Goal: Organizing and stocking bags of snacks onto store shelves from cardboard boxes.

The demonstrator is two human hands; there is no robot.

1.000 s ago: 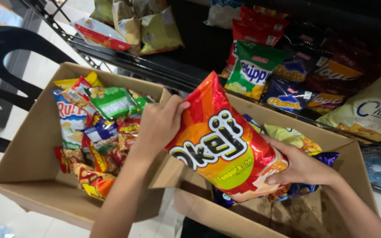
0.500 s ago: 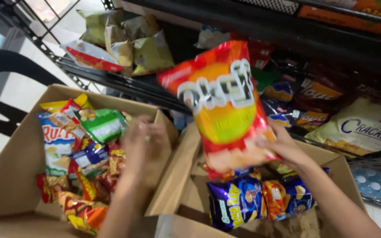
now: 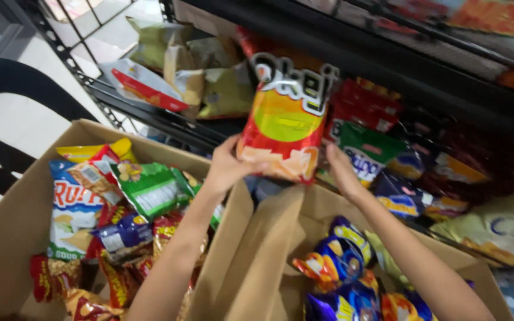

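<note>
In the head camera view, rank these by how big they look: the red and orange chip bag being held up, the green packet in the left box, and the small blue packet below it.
1. Red and orange chip bag, gripped at its bottom corners by the left hand and right hand.
2. Green packet.
3. Small blue packet, partly buried, so its full size is unsure.

The big red and orange snack bag [image 3: 284, 128] at upper centre is showing as glossy plastic film, crinkling and catching light. The cardboard box [image 3: 7, 238] at lower left is looking matt brown and slightly rough, and so is the second cardboard box [image 3: 269, 249] at lower centre. The packets [image 3: 144, 190] lying in the left box are shining like smooth foil. The shelf rack [image 3: 108, 98] at upper left is appearing as black coated metal wire. The black chair [image 3: 13, 77] at far left is gleaming softly like moulded plastic.
</note>
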